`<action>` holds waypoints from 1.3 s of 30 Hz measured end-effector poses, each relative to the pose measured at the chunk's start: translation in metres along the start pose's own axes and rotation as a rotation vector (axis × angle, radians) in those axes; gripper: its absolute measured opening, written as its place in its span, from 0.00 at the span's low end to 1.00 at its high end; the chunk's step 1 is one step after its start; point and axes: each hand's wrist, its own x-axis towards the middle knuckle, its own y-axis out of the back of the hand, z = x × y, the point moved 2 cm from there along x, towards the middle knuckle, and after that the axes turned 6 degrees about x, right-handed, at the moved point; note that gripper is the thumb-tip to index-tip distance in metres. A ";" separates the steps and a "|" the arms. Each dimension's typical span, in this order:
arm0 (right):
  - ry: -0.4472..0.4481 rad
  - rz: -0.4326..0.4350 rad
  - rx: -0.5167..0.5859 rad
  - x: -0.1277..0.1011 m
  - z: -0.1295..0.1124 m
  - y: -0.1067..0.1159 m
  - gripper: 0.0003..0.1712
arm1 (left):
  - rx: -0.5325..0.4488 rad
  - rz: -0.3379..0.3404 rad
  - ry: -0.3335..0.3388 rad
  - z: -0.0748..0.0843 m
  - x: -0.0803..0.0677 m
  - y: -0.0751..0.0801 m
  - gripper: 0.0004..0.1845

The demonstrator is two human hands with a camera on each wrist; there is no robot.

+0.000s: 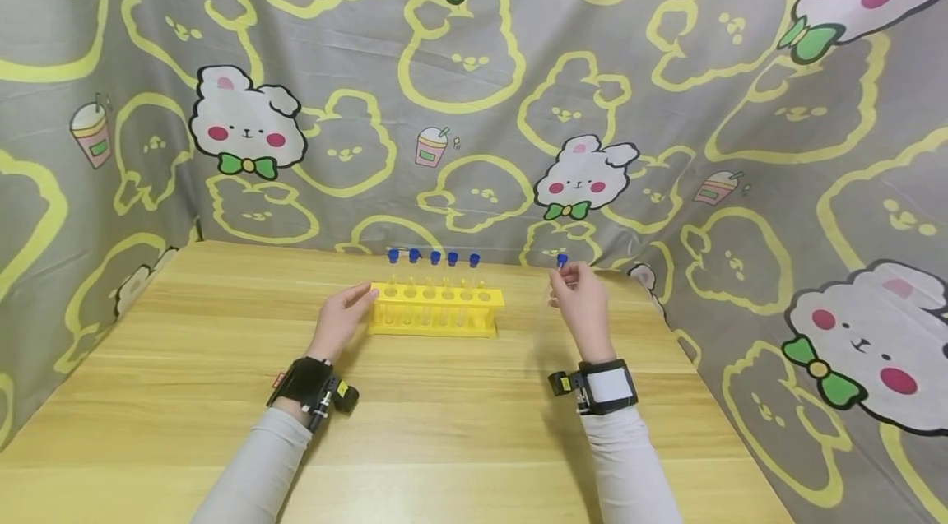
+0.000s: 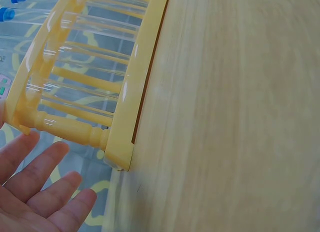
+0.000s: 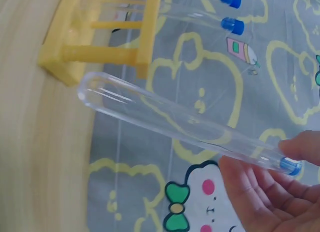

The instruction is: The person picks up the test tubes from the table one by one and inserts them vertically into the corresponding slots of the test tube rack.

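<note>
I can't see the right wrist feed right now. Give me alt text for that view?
The right hand pinches a clear, empty test tube near its blue cap, tube slanting up and left above the wooden table. One end of the yellow rack with capped tubes sits behind.

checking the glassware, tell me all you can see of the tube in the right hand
The tube is clear, glass or plastic, with a rounded closed end and a blue cap. It looks empty. The right hand pinches it near the cap, off the table, right of the yellow rack and apart from it.
</note>
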 end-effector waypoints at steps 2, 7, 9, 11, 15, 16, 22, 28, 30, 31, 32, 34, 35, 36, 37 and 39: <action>0.033 0.012 0.015 0.001 -0.007 -0.003 0.15 | -0.003 -0.003 0.000 -0.001 0.000 0.000 0.36; 0.144 0.055 0.034 0.003 -0.022 -0.012 0.15 | -0.003 0.000 -0.003 -0.003 -0.001 0.000 0.36; 0.188 0.086 0.029 0.003 -0.028 -0.015 0.15 | 0.001 0.002 -0.001 -0.003 -0.001 0.000 0.36; 0.219 0.120 0.017 0.003 -0.033 -0.019 0.14 | 0.006 0.003 -0.001 -0.004 0.000 -0.001 0.36; 0.247 0.154 0.015 0.005 -0.039 -0.027 0.14 | 0.007 0.005 -0.002 -0.005 0.000 -0.001 0.36; 0.251 0.157 0.018 0.005 -0.040 -0.029 0.13 | 0.006 0.004 -0.003 -0.005 0.000 -0.001 0.36; 0.274 0.166 0.054 0.009 -0.045 -0.038 0.14 | 0.001 0.001 -0.005 -0.004 0.000 -0.001 0.36; 0.260 0.164 0.066 0.010 -0.046 -0.047 0.15 | 0.003 0.002 -0.004 -0.003 -0.001 -0.001 0.36; 0.260 0.162 0.065 0.010 -0.045 -0.051 0.15 | 0.001 0.004 -0.003 -0.003 -0.001 -0.001 0.36; 0.264 0.162 0.060 0.010 -0.045 -0.053 0.15 | 0.001 0.004 -0.004 -0.003 -0.001 -0.001 0.36; 0.269 0.162 0.057 0.010 -0.044 -0.054 0.15 | 0.000 0.004 -0.003 -0.003 -0.001 -0.001 0.36; 0.279 0.157 0.054 0.011 -0.043 -0.058 0.15 | -0.004 0.005 -0.002 -0.002 -0.001 -0.001 0.35; 0.282 0.154 0.051 0.011 -0.042 -0.060 0.15 | -0.006 0.005 -0.001 -0.002 -0.002 -0.001 0.35; 0.284 0.151 0.051 0.011 -0.042 -0.061 0.15 | -0.007 0.004 0.000 -0.002 -0.002 -0.001 0.35; 0.286 0.149 0.052 0.011 -0.041 -0.063 0.14 | -0.006 0.004 0.001 -0.002 -0.002 -0.001 0.35; 0.284 0.138 0.053 0.010 -0.038 -0.066 0.14 | -0.005 0.005 0.002 -0.001 -0.002 -0.001 0.35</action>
